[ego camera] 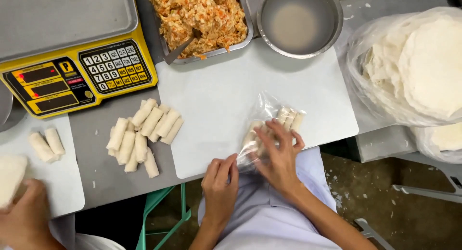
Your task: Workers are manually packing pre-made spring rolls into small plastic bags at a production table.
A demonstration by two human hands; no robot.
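Clear bag (262, 127) of spring rolls lies on the white board (216, 96), partly filled. Right hand (279, 153) presses it, fingers spread; left hand (220, 180) pinches its near edge. A loose pile of rolls (142, 134) remains unbagged beside the board.

Two white rectangular cutting boards (216, 101) lie on the table. One yellow electronic weighing scale (72, 72), one rectangular steel tray of orange-flecked filling (204, 19) and one round steel bowl of cloudy liquid (299, 21) stand there. Roughly eleven pale rolled spring rolls (142, 134) are piled loose, two more (45, 144) lie apart, and one clear plastic bag (269, 129) holds several.
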